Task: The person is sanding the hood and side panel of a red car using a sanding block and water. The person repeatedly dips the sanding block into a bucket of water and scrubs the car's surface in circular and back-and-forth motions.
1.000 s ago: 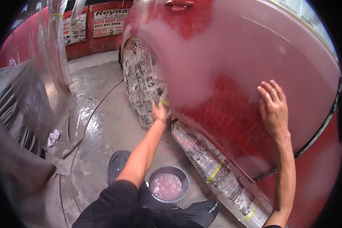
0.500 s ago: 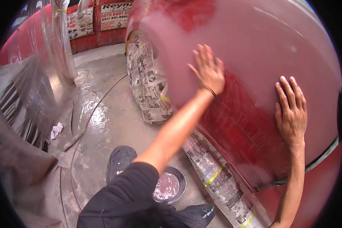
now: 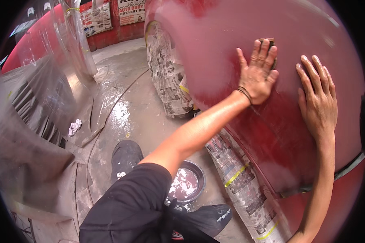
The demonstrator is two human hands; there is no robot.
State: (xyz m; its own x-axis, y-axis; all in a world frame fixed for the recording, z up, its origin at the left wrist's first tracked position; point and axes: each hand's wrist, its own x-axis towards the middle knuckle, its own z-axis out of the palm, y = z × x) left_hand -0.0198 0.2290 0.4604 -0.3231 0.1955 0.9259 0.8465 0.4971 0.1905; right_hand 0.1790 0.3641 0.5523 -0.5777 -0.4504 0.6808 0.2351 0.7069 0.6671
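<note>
My left hand (image 3: pixel 258 77), a dark band round its wrist, presses flat on a red car body panel (image 3: pixel 215 52). Under its fingers lies a small brown and dark piece that looks like sandpaper (image 3: pixel 271 41); only its edges show past the fingertips. To the right, my right hand (image 3: pixel 319 101) rests on the same panel with its fingers stretched out and wet-looking, and nothing is seen in it. Much of the panel has a dull pinkish film, while glossier, deeper red shows below and around my left hand.
Newspaper covers the wheel (image 3: pixel 166 77), and more newspaper with yellow tape wraps the car's lower edge (image 3: pixel 235 174). On the wet floor stand a dark basin (image 3: pixel 201 184) of pinkish water and my shoes. A hose (image 3: pixel 109 109), a crumpled cloth (image 3: pixel 74 127) and plastic sheeting (image 3: pixel 36 162) lie leftward.
My left hand has slid right across the panel, closer to my right hand, and the sandpaper's edge now shows. My right hand stays on the panel. The whole view has shifted slightly.
</note>
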